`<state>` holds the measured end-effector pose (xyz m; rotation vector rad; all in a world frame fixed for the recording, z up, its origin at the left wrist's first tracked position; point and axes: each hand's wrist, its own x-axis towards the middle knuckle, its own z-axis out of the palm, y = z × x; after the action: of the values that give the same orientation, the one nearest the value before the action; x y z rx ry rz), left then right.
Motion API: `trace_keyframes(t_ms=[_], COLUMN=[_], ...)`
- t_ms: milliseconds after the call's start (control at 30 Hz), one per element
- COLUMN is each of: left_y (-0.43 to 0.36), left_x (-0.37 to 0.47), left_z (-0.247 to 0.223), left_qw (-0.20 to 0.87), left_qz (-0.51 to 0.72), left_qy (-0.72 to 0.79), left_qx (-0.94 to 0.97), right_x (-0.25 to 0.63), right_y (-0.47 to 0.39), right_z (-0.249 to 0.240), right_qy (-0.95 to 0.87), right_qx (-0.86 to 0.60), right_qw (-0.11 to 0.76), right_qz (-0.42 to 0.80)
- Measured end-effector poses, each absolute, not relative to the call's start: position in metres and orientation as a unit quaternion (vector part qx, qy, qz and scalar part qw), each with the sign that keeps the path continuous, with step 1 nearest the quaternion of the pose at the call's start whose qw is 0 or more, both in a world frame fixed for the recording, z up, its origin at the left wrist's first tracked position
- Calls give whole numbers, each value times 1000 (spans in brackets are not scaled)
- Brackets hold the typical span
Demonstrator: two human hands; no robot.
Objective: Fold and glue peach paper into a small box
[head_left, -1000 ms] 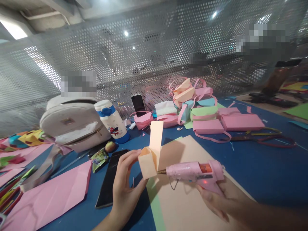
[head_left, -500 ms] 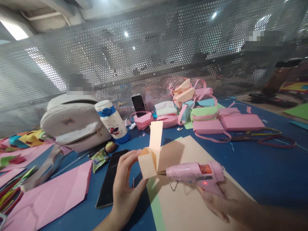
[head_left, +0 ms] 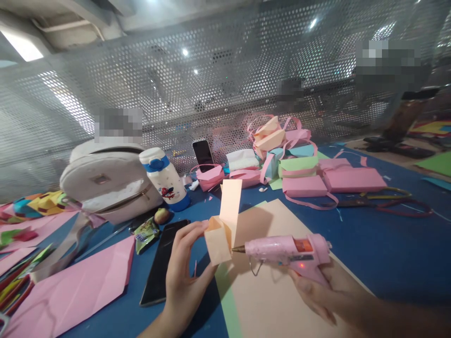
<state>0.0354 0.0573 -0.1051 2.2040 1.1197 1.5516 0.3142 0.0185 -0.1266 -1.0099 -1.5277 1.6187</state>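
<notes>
Between the thumb and fingers of my left hand (head_left: 186, 272) is a small folded peach paper box (head_left: 217, 244), with a long flap (head_left: 230, 202) standing up from it. My right hand (head_left: 324, 291) grips a pink glue gun (head_left: 287, 249) by its handle, and a small red light glows on its side. The gun's metal nozzle points left and meets the lower right edge of the paper piece. Beneath both lies a large peach sheet (head_left: 275, 291) over a green sheet (head_left: 229, 305).
A black phone (head_left: 158, 272) and pink paper (head_left: 91, 281) lie left. Behind stand a white backpack (head_left: 109, 178), a bottle (head_left: 165, 183) and a second phone (head_left: 203, 154). Folded paper bags (head_left: 303, 186) line the back right, beside scissors (head_left: 398, 202). A perforated metal screen (head_left: 225, 84) rises behind.
The paper piece has shifted very slightly right and its flap leans a little more to the right. The glue gun's nozzle sits slightly higher against it.
</notes>
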Motion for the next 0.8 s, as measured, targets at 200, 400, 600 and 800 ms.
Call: trace_keyframes(t_ms=[200, 400, 600, 800], left_y=[58, 57, 57, 56], left_x=[35, 35, 36, 35], left_z=[-105, -105, -104, -104], left_qw=[99, 97, 112, 106], left_qz=[526, 526, 532, 528], left_qy=[384, 386, 375, 376], left_qx=[752, 751, 751, 754], right_x=[313, 313, 313, 312], right_y=[19, 19, 19, 18], right_z=[-126, -127, -122, -114], right_qy=[-581, -588, -587, -575], right_qx=[-376, -381, -382, -390], right_qw=[359, 355, 355, 354], right_qz=[626, 619, 619, 626])
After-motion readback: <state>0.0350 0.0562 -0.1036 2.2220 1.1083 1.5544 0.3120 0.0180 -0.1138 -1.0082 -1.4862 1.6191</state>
